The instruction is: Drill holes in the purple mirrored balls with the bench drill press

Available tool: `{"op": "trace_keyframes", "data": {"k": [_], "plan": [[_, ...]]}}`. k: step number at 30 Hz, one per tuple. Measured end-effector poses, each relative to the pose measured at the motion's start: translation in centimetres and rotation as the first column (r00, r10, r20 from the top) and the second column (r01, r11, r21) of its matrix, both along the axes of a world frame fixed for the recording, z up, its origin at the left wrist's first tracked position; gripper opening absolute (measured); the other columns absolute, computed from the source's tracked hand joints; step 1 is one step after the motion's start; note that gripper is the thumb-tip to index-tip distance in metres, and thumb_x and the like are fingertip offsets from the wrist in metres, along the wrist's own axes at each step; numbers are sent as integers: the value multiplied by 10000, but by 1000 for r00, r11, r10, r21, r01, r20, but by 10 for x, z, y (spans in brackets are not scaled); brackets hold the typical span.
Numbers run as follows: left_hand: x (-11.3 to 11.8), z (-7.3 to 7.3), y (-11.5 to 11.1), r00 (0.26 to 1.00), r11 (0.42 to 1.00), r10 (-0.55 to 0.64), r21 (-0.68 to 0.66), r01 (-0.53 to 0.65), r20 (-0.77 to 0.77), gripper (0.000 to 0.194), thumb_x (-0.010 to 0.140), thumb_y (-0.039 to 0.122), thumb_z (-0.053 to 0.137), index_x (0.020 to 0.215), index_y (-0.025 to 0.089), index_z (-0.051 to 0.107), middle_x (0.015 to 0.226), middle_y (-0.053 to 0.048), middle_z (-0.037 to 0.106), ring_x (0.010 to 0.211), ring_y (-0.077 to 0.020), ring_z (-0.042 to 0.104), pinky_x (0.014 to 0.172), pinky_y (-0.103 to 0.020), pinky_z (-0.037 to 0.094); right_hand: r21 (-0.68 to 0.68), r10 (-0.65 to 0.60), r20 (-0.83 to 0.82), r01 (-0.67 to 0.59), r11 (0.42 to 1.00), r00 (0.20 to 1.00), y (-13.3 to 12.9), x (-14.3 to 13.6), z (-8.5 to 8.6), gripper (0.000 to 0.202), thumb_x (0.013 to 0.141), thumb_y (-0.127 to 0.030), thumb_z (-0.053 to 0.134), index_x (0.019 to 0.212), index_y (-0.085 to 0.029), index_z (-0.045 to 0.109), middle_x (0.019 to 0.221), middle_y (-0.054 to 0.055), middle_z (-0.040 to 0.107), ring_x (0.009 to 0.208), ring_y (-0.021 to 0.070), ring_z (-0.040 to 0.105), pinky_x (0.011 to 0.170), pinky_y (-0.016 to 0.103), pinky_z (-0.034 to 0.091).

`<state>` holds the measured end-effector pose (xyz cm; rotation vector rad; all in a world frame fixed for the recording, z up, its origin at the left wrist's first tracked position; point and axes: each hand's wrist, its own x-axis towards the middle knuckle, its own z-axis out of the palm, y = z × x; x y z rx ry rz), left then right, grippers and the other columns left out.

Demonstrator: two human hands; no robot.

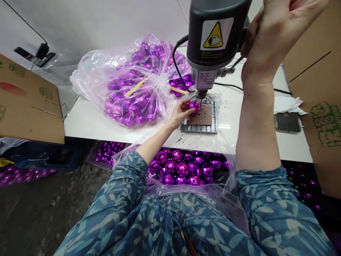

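My left hand (180,113) pinches a shiny purple faceted ball (194,106) between thumb and fingers. The ball sits under the chuck (201,94) of a small dark drill press (214,32), over a brown board (204,115) on its slotted metal base (200,129). Raised at the right side of the machine, my right hand (269,35) has its fingers curled at the press's lever (237,62); the grip itself is partly hidden by the hand and wrist. Dark shavings lie around the base.
A tied clear bag (160,83) of purple balls rests on the white table (87,119), left of the press. Below the table edge, an opened bag holds more balls (182,168). Cardboard boxes (29,99) flank both sides. A phone (287,122) and white tissue (287,105) lie right.
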<state>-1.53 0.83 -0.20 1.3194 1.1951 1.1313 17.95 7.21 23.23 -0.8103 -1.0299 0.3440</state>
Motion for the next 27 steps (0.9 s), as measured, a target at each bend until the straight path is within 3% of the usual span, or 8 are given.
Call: {"op": "trace_keyframes", "data": {"k": [6, 14, 17, 20, 22, 24, 27], "plan": [[10, 5, -4, 993, 999, -47, 21, 49, -105, 626, 806, 388, 945, 1325, 198, 650, 1393, -146, 755, 1246, -281, 745, 1092, -456, 596, 21, 30, -31, -30, 999, 999, -1, 0, 1, 591, 1005, -18, 480, 601, -205, 90, 556, -46, 79, 440, -29, 244, 574, 237, 82], [22, 7, -20, 955, 981, -57, 160, 107, -291, 596, 833, 373, 914, 1353, 219, 665, 1331, -127, 746, 1254, -298, 705, 1149, -511, 559, 9, 0, -25, 1, 1000, 1000, 1, -3, 1, 576, 1019, 1, 411, 597, -200, 74, 515, -52, 83, 431, -25, 196, 560, 246, 77], [25, 6, -23, 961, 979, -52, 174, 102, -272, 569, 850, 377, 899, 1343, 225, 658, 1348, -128, 744, 1267, -296, 705, 1153, -508, 558, 81, -18, -91, 25, 996, 996, -2, -6, -4, 612, 973, 31, 489, 594, -227, 85, 483, -69, 61, 435, -3, 204, 553, 259, 109], [26, 6, -23, 962, 981, -38, 172, 87, -270, 564, 839, 376, 910, 1322, 226, 661, 1344, -125, 749, 1270, -298, 707, 1147, -511, 561, 223, 16, -51, -5, 975, 999, -16, -6, -18, 600, 978, 19, 498, 581, -242, 133, 454, -75, 96, 431, 29, 181, 560, 286, 140], [27, 6, -22, 965, 981, -30, 179, 78, -261, 562, 826, 363, 920, 1306, 226, 663, 1319, -118, 760, 1240, -293, 719, 1132, -513, 571, 338, 34, -12, -28, 941, 999, -30, -5, -30, 592, 1024, -114, 543, 581, -221, 166, 448, -69, 164, 428, 30, 152, 554, 290, 128], [27, 5, -21, 968, 979, -27, 188, 75, -248, 558, 817, 352, 927, 1291, 225, 661, 1288, -113, 770, 1205, -286, 731, 1116, -512, 581, 420, 36, -7, -29, 907, 999, -44, -4, -41, 649, 1033, -354, 632, 581, -185, 198, 452, -60, 236, 438, 14, 151, 554, 276, 119], [28, 6, -22, 969, 977, -31, 195, 81, -243, 544, 827, 350, 922, 1284, 228, 653, 1288, -109, 769, 1200, -279, 733, 1111, -507, 585, 414, 24, -32, -9, 910, 999, -58, -4, -56, 766, 966, -581, 690, 595, -153, 175, 467, -55, 248, 449, -11, 190, 563, 254, 125]]}}
